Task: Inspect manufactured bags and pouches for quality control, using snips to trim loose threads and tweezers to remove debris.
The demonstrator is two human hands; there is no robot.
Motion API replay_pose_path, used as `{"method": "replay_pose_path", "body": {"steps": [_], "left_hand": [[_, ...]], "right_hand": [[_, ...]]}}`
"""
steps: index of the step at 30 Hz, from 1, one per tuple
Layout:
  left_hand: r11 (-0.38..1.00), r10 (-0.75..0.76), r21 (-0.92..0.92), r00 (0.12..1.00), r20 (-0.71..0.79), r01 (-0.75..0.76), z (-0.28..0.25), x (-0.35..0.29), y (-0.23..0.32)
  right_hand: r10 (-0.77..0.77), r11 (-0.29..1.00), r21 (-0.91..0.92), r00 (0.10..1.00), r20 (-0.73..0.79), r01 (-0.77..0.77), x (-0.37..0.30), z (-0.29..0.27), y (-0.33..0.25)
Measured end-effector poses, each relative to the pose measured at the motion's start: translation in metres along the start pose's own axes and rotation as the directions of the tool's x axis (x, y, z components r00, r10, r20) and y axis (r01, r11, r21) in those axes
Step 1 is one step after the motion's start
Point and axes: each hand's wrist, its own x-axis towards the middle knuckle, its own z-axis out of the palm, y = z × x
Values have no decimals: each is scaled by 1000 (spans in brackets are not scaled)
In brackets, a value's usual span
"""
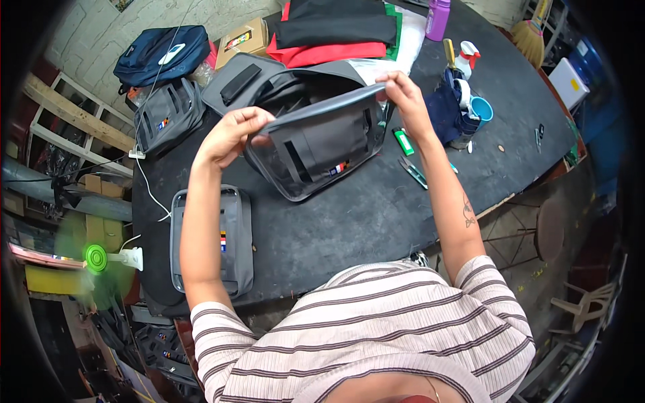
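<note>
A dark grey bag (322, 144) with black strap strips and a small coloured label stands tilted on the black table, its top gaping and its lid folded back. My left hand (235, 134) pinches the left corner of the bag's upper rim. At the other end of that rim, my right hand (408, 101) grips the right corner between thumb and fingers. Under my left forearm lies a second grey bag (236, 258), flat on the table. Another grey bag (171, 117) rests at the far left.
Nippers (412, 172) and a green lighter (403, 142) lie right of the bag. Behind them stand a denim holder (449, 111), a spray bottle (466, 59) and a purple bottle (437, 20). Folded fabric (336, 30), a cardboard box (242, 41) and a blue backpack (161, 57) fill the back. A green fan (96, 258) spins at left.
</note>
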Motion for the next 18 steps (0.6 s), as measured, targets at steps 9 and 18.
{"method": "replay_pose_path", "body": {"steps": [9,18], "left_hand": [[736,-663,562,564,491,376,66,55,16],[79,-236,507,478,846,-858,106,134,-91]], "right_hand": [[246,964,85,967,67,-251,-64,-19,54],[81,982,147,965,248,-120,-84,-28,23]]}}
